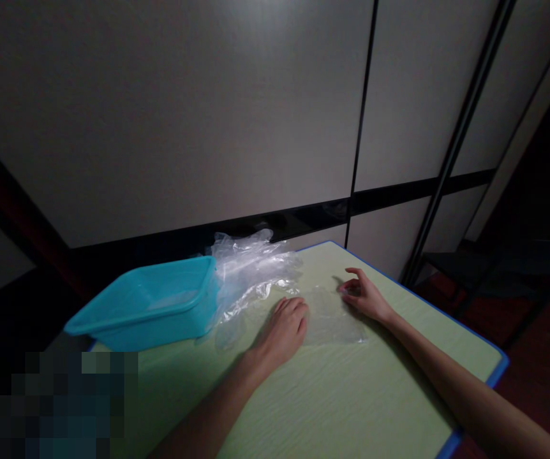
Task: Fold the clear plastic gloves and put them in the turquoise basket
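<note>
A clear, thin plastic bag (330, 322) lies flattened on the light green table. My left hand (290, 322) rests palm down over its left side, fingers together and slightly bent. At the bag's upper right corner is my right hand (364, 298), its thumb and a fingertip brought together at the film while another finger sticks out above them. The pinched bit of film itself is too small to see clearly. Just beyond my left hand spreads a crumpled heap of clear plastic bags (256, 264), shiny and loosely piled against the basin.
A turquoise plastic basin (160, 322) stands at the table's left, with something pale inside. The table (298, 401) has a blue edge. Behind it rise pale cabinet doors (217, 127) with black strips. A dark chair (499, 274) is at the right.
</note>
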Motion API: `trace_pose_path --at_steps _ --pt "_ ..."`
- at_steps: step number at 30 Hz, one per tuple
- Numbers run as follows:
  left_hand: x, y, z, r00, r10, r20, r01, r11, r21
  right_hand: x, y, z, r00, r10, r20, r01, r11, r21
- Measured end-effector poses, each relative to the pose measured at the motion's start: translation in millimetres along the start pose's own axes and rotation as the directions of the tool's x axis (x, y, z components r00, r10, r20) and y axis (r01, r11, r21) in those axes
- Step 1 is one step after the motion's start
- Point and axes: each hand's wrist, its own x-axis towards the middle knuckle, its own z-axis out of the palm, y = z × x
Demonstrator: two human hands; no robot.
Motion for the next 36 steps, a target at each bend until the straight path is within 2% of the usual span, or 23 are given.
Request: trace_pose_path --at_steps 5,7,9,11,14,16,22,36 --pt "3 -3 -1 0.996 -0.079 -0.051 0.076 0.996 -0.049 -3 -11 -8 0.993 -0.079 -0.085 0.078 0.997 -0.011" --pt "5 -4 -2 0.991 -0.115 -0.068 0.11 0.992 -0.066 -8 -21 -11 0.99 -0.124 -0.07 0.123 0.992 -0.028" --pt "5 -4 -3 0.99 -0.125 -0.067 0.12 0.99 -0.075 -16 -33 -10 0.982 -0.186 0.022 0.187 0.981 -0.051" --pt "3 -3 -5 0.996 -0.087 -0.03 0.085 0.994 -0.068 -24 -45 -7 0.95 -0.251 0.186 0.274 0.955 -0.109" --pt "0 1 -6 0.995 0.029 0.096 -0.028 1.0 -0.009 -34 -55 0 0.867 -0.275 0.417 0.395 0.887 -0.237" --pt "-2 2 -6 0.981 0.071 0.181 -0.08 0.996 0.044 -38 -55 3 0.84 -0.259 0.477 0.43 0.853 -0.294" --pt "-4 -1 -4 0.956 0.084 0.281 -0.126 0.983 0.135 -42 -42 1 0.841 -0.248 0.481 0.446 0.822 -0.355" --pt "-6 -1 -5 0.952 0.068 0.297 -0.126 0.976 0.179 -48 -35 -14 0.865 -0.173 0.471 0.392 0.819 -0.419"
